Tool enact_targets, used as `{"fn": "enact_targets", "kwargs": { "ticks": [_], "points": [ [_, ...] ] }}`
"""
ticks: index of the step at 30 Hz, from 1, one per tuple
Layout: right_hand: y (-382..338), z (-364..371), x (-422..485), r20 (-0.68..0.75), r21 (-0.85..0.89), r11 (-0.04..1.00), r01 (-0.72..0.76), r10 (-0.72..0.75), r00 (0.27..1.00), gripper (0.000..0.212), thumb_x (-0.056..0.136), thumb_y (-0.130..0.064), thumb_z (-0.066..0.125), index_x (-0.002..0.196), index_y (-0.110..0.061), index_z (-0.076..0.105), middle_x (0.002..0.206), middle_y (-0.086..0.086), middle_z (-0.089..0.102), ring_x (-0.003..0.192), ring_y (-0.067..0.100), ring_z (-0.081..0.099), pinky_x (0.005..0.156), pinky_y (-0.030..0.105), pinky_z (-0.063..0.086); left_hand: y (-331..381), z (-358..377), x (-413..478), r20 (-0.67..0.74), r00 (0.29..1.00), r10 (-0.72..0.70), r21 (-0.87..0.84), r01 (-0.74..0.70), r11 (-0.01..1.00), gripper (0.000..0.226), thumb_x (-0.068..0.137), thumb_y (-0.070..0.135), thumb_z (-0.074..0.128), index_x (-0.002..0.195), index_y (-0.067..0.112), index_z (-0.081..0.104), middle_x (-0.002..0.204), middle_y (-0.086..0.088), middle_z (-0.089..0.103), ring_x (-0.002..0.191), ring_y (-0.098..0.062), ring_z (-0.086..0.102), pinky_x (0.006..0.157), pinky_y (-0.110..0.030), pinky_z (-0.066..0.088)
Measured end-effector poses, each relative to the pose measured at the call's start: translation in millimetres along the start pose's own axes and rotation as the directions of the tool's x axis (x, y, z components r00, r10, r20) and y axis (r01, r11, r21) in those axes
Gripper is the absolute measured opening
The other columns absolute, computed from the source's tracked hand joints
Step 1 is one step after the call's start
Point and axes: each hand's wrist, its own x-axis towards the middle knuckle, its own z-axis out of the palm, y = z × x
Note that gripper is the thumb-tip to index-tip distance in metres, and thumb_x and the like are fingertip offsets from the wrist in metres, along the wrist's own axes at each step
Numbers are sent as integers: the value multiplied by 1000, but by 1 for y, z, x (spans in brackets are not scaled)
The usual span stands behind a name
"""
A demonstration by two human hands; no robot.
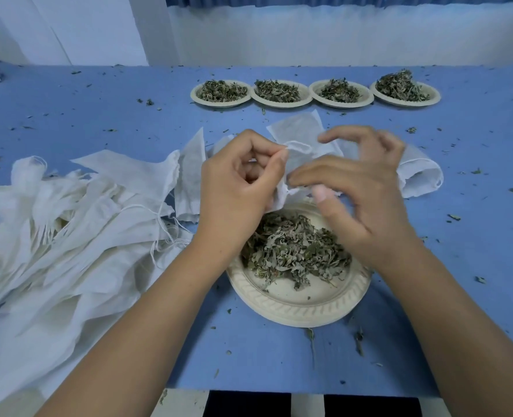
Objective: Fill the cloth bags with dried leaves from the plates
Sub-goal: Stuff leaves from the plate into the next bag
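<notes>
— Left hand (pixel 237 182) above the near plate (pixel 297 311): what is pinched?
— A cloth bag (pixel 298 159), mouth kept over the dried leaves (pixel 294 245), likely so spills are caught; right hand (pixel 360 188) loosely spread, nothing gripped.

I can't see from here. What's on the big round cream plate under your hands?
A heap of dried grey-green leaves lies on the round cream plate. The left hand, the right hand and the thin white cloth bag cover its far rim.
</notes>
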Motion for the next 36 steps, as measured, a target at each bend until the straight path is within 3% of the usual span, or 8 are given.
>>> {"fn": "enact_targets", "kwargs": {
  "ticks": [4,8,10,14,17,21,28,36],
  "points": [
    [-3,14,-3,342,-41,998,-37,48,938,53,91,-49,27,91,-19,70,105,-12,67,132,12,34,111,35,10,3,4,-5,121,992,44,-16,-42,999,20,90,4,65,79,20,63,64,13,65,45,1,53,45,-12,40],
    [2,-1,1,-122,318,944,-93,138,983,24,90,-31,52,79,-19,70,87,-11,69,101,14,59,101,47,32,3,-3,0,-69,997,25,-43,-28,999,19,93,6,62,80,19,59,60,10,59,34,-6,49,36,-15,36],
    [7,-4,0,-173,385,922,-42,116,978,19,88,-21,63,73,-10,69,80,-3,69,83,15,64,89,49,44,5,-7,3,-208,976,61,-60,-75,995,17,95,8,61,81,17,56,63,12,58,34,-8,51,37,-17,37],
    [2,4,-2,385,350,935,-59,-87,919,28,74,-28,82,96,-14,73,104,-5,68,101,9,60,94,34,47,7,-11,6,-362,908,213,17,-222,975,19,96,11,59,82,22,52,70,16,60,44,-11,62,43,-23,46],
    [2,16,-4,523,271,962,-24,-126,843,36,75,-30,80,108,-17,71,112,-7,63,110,4,50,99,25,40,1,-16,10,-282,871,403,240,-343,908,20,95,6,59,83,21,54,71,6,61,55,-8,64,51,-25,47],
    [4,13,-3,502,296,952,-70,-93,860,19,78,-15,78,96,-13,73,98,-8,65,97,1,56,92,24,45,-12,-15,12,3,865,502,550,-421,721,13,93,0,59,81,-2,63,72,-14,60,64,-19,54,58,-34,46],
    [9,0,2,365,425,894,-141,-26,931,13,78,-8,78,89,-14,75,91,-8,71,93,10,64,88,33,50,-11,-13,10,-39,979,199,463,-159,872,8,91,10,66,82,9,66,71,-1,66,70,-11,60,64,-15,47],
    [9,-4,3,12,703,701,-122,160,987,25,74,3,70,88,-17,67,89,4,70,84,18,68,79,30,53,-7,-8,5,-48,988,143,378,-115,919,10,87,14,71,80,8,68,64,1,63,61,-14,60,60,-25,51]
  ]
}}
